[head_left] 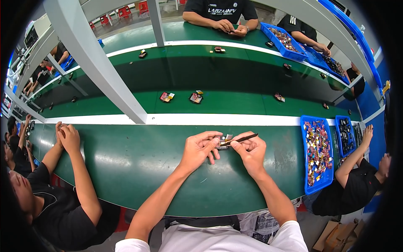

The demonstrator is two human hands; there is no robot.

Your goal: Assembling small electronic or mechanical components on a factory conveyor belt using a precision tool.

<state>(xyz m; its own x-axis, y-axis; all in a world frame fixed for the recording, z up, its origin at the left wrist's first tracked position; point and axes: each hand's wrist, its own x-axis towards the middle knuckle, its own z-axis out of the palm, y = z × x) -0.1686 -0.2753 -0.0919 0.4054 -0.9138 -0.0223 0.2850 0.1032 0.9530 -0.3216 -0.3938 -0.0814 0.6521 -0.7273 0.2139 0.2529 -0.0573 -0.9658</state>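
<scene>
My left hand [198, 152] is closed around a small electronic assembly [223, 137], dark with shiny metallic and pale parts, held just above the green worktop. Its lower side is hidden by my fingers. Between the thumb and fingers of my right hand [252, 154] is a slim dark tool that looks like tweezers [247, 137]. One end of it sticks out to the upper right, while the other reaches the assembly. Both hands meet near the middle of the worktop [142, 168].
To my right stand a blue tray [304, 159] of small pink and yellow circuit parts and another blue tray [338, 133] of black pieces. Beyond a white rail [226, 119], a green conveyor belt [243, 103] carries several small assemblies [195, 97]. A slanted white post [98, 63] rises left. Co-workers sit on both sides and opposite.
</scene>
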